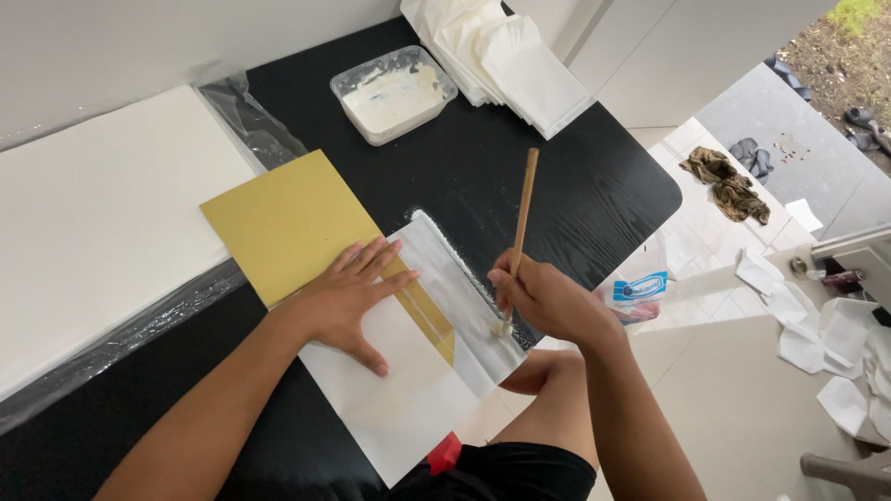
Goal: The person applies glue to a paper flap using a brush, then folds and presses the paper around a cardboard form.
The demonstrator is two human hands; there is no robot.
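My left hand (345,299) lies flat, fingers spread, pressing a white paper sheet (404,394) and a mustard-yellow card (288,223) onto the black table (520,176). My right hand (548,299) grips a wooden-handled brush (522,223) held nearly upright. Its bristle tip touches the folded right flap of the white sheet (459,292), where wet paste shines. A strip of the yellow card shows under the fold.
A clear plastic tub of white paste (393,93) stands at the back. Beside it lies a stack of white paper bags (506,56). A large white sheet pile in plastic wrap (93,223) fills the left. Scraps of paper, a plastic packet and cloth litter the floor at right.
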